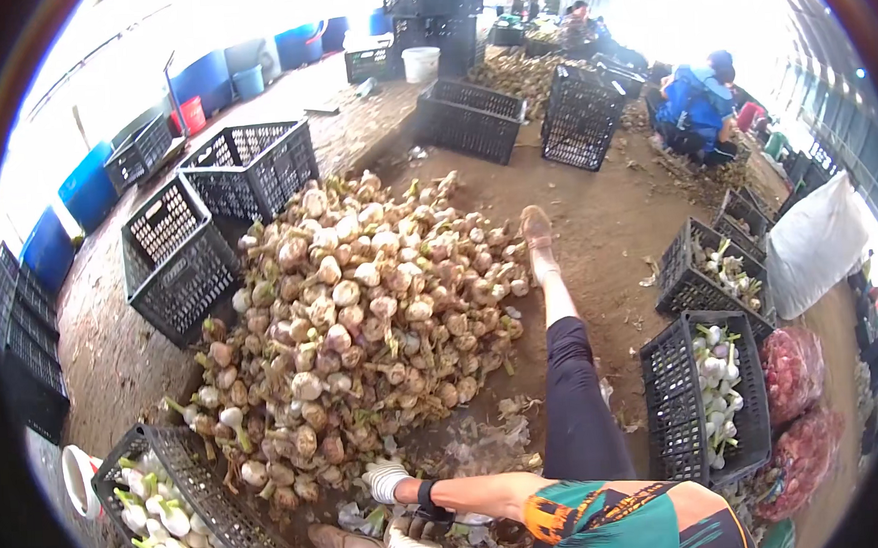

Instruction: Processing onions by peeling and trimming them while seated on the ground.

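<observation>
My right hand, in a white striped glove with a dark band on the wrist, is at the near edge of a large pile of garlic bulbs. Its fingers are partly hidden, so I cannot tell whether anything is in them. My left hand, gloved alike, is just below it, beside my shoe. What its fingers do is unclear. Garlic skins and scraps lie around both hands. To the lower left, a tilted black plastic crate contains cleaned white garlic with green stems.
My leg stretches along the pile. A crate of garlic, red mesh sacks and a white sack stand at right. Black crates border the pile's far left. A person in blue crouches farther off.
</observation>
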{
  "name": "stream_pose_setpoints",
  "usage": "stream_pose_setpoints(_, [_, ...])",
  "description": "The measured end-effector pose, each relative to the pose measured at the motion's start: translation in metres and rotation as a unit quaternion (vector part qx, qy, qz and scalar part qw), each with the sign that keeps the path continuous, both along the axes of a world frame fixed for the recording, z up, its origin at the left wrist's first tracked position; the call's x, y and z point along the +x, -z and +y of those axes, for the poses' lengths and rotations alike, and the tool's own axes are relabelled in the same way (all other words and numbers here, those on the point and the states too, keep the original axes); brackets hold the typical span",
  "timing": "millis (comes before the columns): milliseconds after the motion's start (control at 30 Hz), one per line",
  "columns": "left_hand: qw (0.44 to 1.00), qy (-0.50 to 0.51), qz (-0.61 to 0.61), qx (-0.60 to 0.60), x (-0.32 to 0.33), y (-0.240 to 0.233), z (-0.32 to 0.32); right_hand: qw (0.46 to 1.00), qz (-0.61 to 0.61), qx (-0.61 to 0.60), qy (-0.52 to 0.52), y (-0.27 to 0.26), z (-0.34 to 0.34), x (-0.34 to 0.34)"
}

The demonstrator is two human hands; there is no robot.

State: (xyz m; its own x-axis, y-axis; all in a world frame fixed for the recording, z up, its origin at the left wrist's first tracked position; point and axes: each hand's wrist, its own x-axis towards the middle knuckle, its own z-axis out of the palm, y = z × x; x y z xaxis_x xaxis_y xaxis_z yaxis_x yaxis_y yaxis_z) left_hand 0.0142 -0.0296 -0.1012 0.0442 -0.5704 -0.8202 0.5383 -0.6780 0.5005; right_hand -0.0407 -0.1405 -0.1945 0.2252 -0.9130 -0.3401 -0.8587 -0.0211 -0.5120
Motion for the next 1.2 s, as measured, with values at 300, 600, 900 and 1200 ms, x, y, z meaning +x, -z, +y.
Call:
stream_pose_setpoints(300, [0.947, 0.165, 0.008, -0.277, -0.040, -0.051, -0.004, 0.560, -0.741, 0.169, 0.329, -0.138, 0.085, -0.092])
stream_pose_setpoints(600, [0.900, 0.172, -0.093, -0.389, -0.062, -0.099, 0.031, 0.771, -0.587, 0.074, 0.235, -0.202, 0.125, -0.148])
stream_pose_setpoints(900, [0.871, 0.145, -0.150, -0.445, -0.035, -0.097, 0.041, 0.654, -0.682, 0.185, 0.270, -0.226, 0.148, -0.134])
stream_pose_setpoints(1200, [0.944, 0.048, 0.052, -0.321, -0.033, -0.087, 0.038, 0.636, -0.726, 0.180, 0.188, -0.219, 0.158, -0.148])
